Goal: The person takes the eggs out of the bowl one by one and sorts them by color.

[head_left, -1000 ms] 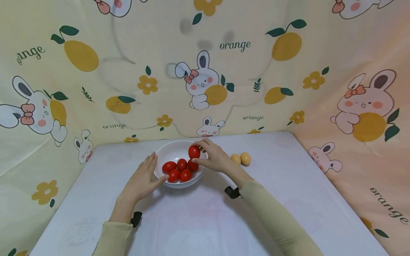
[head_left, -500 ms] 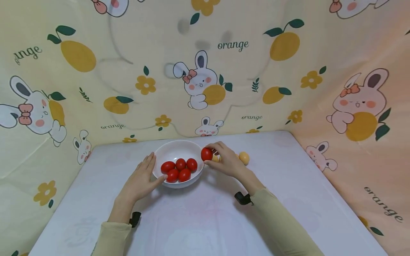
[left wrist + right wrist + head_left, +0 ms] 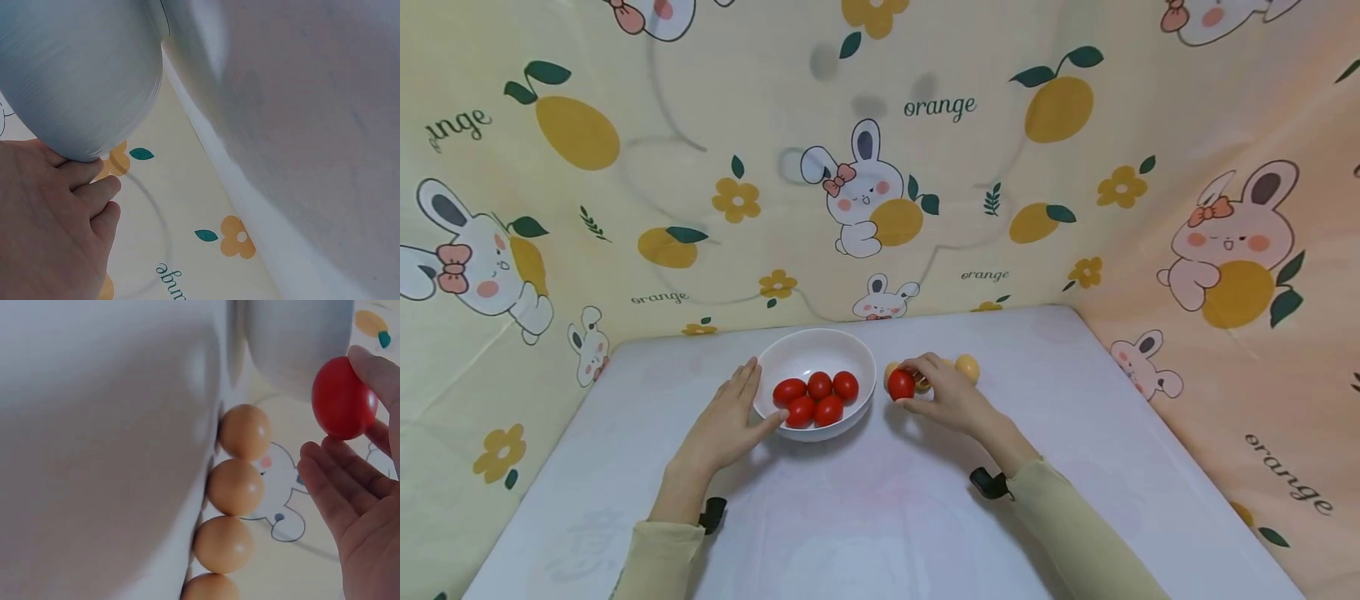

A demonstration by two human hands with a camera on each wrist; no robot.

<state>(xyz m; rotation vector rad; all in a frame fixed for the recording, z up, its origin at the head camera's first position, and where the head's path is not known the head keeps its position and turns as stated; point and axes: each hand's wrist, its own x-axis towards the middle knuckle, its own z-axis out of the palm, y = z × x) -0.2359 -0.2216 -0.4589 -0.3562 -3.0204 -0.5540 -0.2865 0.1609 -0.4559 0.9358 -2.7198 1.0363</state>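
In the head view my right hand [image 3: 951,396] pinches a red egg [image 3: 901,385] between thumb and fingertips, just right of the white bowl [image 3: 863,358]. The right wrist view shows this red egg [image 3: 342,399] above a row of brown eggs [image 3: 234,487], apart from them. Several more red eggs [image 3: 819,385] lie together inside the bowl. Along the bowl's left side rests my left hand [image 3: 724,427], fingers straight against the outside and thumb at the front rim. From the left wrist, the hand [image 3: 56,219] touches the bowl's outer wall [image 3: 94,75].
Brown eggs [image 3: 967,369] stand in a row to the right of the bowl, partly hidden behind my right hand. A white cloth covers the table [image 3: 850,517]. Behind it rises a patterned cloth backdrop [image 3: 775,125] with rabbits and oranges.
My right hand has carried the red egg out of the bowl, to the right and down beside the brown eggs. The left hand stays on the bowl.
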